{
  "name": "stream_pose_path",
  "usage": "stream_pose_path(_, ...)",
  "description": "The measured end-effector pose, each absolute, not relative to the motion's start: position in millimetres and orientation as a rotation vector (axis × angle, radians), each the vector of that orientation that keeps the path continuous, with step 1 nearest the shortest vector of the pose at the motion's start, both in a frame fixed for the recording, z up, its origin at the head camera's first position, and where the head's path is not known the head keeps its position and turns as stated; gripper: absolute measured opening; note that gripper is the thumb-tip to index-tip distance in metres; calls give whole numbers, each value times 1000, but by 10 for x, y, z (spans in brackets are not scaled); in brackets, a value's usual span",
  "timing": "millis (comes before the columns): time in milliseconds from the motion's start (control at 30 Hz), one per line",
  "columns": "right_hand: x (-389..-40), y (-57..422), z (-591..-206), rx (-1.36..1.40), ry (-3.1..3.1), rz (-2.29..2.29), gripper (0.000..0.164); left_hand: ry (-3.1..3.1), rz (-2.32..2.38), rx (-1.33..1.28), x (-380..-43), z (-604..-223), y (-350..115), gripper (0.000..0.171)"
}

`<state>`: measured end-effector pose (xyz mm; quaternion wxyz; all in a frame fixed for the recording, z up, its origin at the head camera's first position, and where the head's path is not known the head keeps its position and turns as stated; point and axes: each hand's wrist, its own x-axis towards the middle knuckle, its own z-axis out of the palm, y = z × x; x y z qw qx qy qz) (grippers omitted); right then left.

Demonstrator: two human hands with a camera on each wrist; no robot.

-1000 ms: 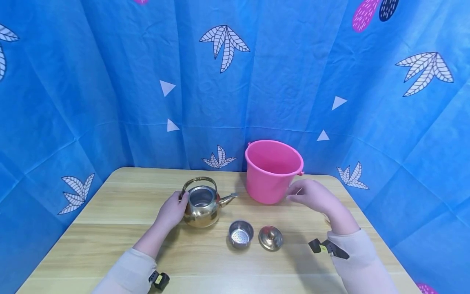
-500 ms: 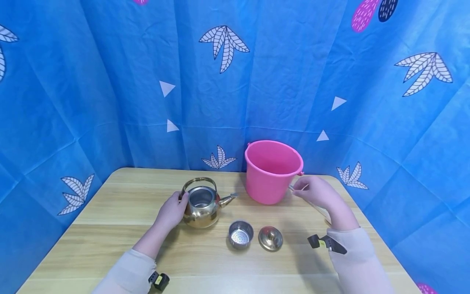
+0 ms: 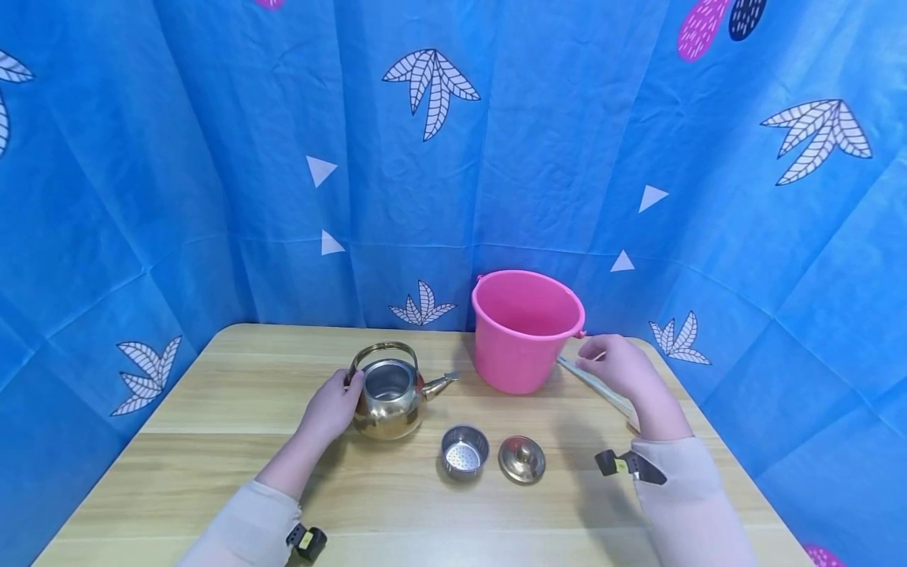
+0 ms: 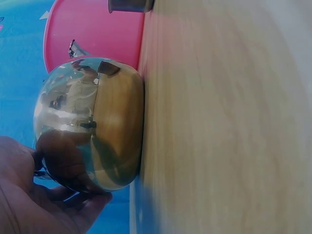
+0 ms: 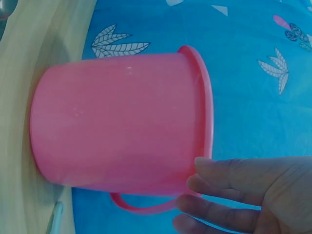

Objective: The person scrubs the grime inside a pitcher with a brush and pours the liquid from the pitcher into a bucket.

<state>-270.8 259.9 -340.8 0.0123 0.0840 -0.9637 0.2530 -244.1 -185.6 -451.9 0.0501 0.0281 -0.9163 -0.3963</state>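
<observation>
A shiny gold-coloured teakettle without its lid stands on the table, spout pointing right. My left hand grips it on its left side, thumb by the foot of the handle and fingers against the body; the left wrist view shows the fingers along the kettle's side. At the back stands a pink bucket. My right hand hovers just right of it and holds nothing. In the right wrist view its extended fingers overlap the bucket's rim, with the looped bucket handle below.
In front of the kettle sit a perforated metal strainer cup and a round knobbed lid. A long pale stick-like item lies right of the bucket, partly behind my right hand. A blue patterned curtain surrounds the table.
My right hand has shifted a little right, away from the bucket's side, uncovering more of the pale stick-like item. The left hand and kettle have stayed put.
</observation>
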Motion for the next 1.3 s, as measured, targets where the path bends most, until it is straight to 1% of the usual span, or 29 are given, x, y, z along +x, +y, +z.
stream_pose_path(267, -2822, 2660, -3506, 168, -2994, 799, 26, -2789, -1221, 97, -2428, -4507, -1847, 51)
stream_pose_path(833, -2986, 2752, -3701, -6, -2997, 871, 35, -2781, -1228, 102, -2462, -4544, -1869, 49)
stream_pose_path(1300, -3181, 2854, -3927, -12, -2972, 854, 41, -2777, -1224, 92, -2470, -4554, -1867, 50)
